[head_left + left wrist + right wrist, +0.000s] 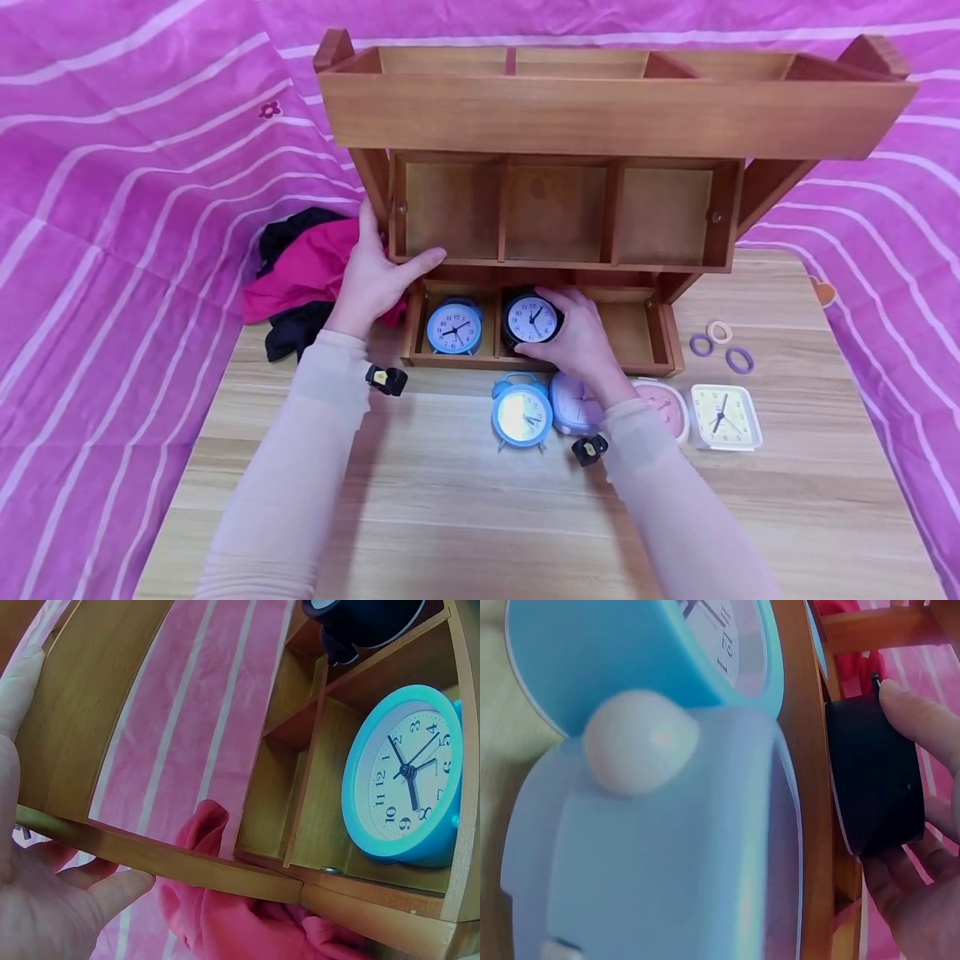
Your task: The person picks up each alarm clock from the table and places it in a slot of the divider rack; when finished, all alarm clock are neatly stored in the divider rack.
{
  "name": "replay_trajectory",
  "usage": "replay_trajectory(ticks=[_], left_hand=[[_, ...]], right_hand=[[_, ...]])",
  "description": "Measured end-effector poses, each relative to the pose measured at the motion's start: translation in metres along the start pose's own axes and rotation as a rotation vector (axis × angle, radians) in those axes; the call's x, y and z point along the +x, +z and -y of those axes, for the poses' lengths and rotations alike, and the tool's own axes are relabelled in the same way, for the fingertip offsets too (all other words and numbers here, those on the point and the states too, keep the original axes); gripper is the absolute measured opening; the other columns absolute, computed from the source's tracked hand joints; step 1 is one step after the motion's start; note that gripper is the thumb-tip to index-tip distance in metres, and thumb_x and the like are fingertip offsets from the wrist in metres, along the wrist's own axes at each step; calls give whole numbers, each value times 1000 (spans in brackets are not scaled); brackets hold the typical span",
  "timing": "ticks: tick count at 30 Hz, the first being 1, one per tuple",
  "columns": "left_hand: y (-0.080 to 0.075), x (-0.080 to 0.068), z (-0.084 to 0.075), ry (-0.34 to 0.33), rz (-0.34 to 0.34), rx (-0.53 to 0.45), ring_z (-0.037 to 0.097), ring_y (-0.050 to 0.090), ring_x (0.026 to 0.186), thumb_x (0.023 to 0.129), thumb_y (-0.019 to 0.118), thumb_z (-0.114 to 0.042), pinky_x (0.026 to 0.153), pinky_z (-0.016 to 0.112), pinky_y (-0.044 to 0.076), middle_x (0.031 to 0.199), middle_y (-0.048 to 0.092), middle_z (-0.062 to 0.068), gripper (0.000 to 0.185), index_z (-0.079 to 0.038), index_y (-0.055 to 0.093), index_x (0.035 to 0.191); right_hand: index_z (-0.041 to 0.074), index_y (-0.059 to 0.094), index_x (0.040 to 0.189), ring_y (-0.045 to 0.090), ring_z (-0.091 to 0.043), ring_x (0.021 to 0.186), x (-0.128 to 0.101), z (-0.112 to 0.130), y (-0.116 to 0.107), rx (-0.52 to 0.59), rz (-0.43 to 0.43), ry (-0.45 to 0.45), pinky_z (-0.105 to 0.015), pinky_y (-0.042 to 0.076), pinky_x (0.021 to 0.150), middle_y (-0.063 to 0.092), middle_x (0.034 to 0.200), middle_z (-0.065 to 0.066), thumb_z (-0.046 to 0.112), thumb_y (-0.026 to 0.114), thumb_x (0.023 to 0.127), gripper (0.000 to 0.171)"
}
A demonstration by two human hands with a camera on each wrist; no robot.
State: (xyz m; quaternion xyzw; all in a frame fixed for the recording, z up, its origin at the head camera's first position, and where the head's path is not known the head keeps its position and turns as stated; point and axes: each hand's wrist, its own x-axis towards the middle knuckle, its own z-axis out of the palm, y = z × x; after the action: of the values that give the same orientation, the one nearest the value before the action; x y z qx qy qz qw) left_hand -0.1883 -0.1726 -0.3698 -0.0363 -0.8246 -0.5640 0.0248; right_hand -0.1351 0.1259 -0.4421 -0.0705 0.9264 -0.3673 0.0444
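Holding the black clock [532,319] by its round sides, our right hand [581,337] sets it in the wooden rack's [615,108] bottom middle slot. Our left hand [372,275] grips the rack's left post. The clock looks small, light, hard and smooth, with breakable glass. We count six clocks and three hair rings [720,344] on the worktop [465,500].

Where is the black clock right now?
In the head view, the black clock sits in the middle compartment of the shelf's bottom row, gripped by the right hand, just right of the blue clock.
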Motion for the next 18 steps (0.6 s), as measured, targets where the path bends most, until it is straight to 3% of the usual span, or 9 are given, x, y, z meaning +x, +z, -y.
replay_trajectory(ticks=[3, 10, 18], left_hand=[[0, 1, 1, 9, -1, -4, 18, 46, 144, 84, 87, -44, 117, 43, 43, 161, 40, -6, 109, -42, 11, 163], [0, 1, 2, 14, 0, -8, 19, 47, 144, 84, 87, -43, 117, 44, 43, 161, 41, -7, 108, -42, 13, 162], [-1, 0, 0, -1, 3, 0, 19, 45, 146, 84, 87, -42, 118, 44, 42, 163, 39, -7, 110, -42, 10, 163]], right_hand=[[13, 55, 151, 39, -38, 142, 0, -2, 0, -17, 4, 0, -57, 39, 117, 48, 154, -14, 37, 96, 74, 91], [16, 54, 151, 41, -37, 140, 1, -9, 4, -47, 33, 43, -69, 27, 110, 49, 151, -15, 38, 95, 75, 90], [18, 53, 152, 41, -37, 141, 3, -18, 9, -55, 65, 89, -68, 22, 107, 49, 152, -14, 43, 94, 75, 90]])
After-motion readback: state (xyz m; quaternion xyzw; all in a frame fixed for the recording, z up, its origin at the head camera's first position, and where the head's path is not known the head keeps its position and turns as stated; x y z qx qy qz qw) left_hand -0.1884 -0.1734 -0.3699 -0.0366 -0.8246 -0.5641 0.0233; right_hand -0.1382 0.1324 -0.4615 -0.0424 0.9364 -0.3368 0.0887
